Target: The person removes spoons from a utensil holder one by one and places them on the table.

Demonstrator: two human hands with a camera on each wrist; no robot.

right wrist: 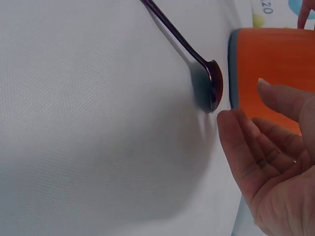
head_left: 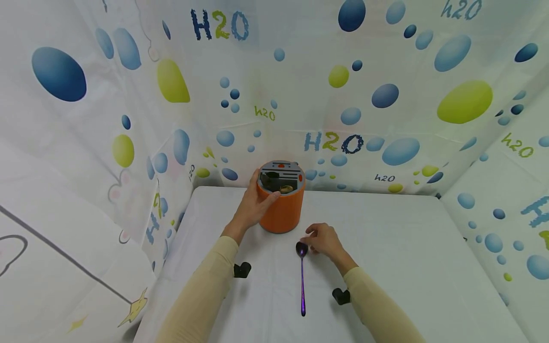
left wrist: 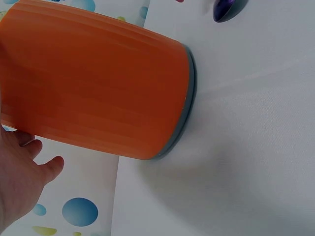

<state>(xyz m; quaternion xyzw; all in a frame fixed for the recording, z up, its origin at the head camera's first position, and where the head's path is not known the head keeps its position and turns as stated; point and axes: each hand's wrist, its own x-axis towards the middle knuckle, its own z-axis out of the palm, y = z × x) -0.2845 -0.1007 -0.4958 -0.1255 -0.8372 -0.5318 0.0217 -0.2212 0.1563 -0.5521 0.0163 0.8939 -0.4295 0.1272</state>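
Observation:
My left hand grips an orange cylindrical container near its top, thumb over the front rim and fingers at the left side. The container has a grey base rim and a grey top with dark areas, orange spots and a gold-coloured piece. In front of it on the white tabletop lies a long-handled spoon, shiny purple, its bowl toward the container. My right hand is beside that bowl, fingers loosely bent with nothing between thumb and fingers; in the right wrist view, the fingertips sit close to the bowl's tip.
White sheeting printed with blue and green bubbles and "H2O" lettering stands behind the table and along both sides. Black wrist-camera pieces stick out at the left sleeve and the right sleeve. The container stands near the table's back edge.

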